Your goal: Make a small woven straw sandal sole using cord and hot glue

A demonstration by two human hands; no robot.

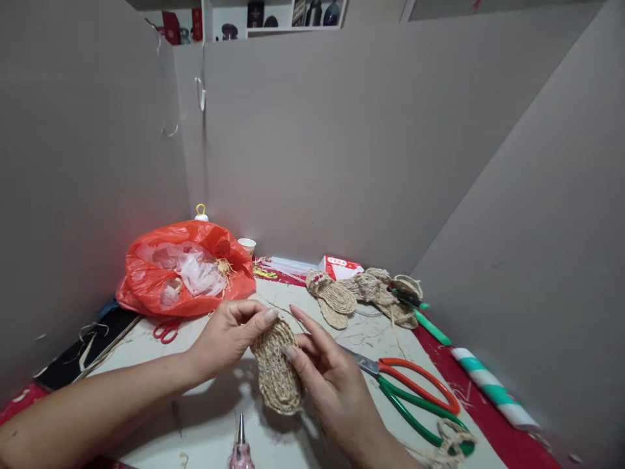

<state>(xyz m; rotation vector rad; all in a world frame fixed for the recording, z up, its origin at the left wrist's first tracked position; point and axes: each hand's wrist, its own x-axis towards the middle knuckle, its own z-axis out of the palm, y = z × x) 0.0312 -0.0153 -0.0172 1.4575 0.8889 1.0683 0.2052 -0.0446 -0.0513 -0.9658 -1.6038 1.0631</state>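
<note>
Above board (200, 426), fingers (303, 368) around edges of sole (277, 374)

Sole-shaped straw piece (279, 378) between left fingers (258, 324) and right fingers (305, 370), large scissors (381, 369) near the latter.

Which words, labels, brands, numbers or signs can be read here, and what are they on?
None can be read with certainty.
Red-and-white box at the back: printed characters, too small to read.
Yellow piece beside it: dark marks, too blurred.
Dark box on the shelf: a pale mark, unreadable.
Red cloth at right: pale marks; cannot tell whether they are writing.
Woven sole in the hands: no lettering visible.
</note>
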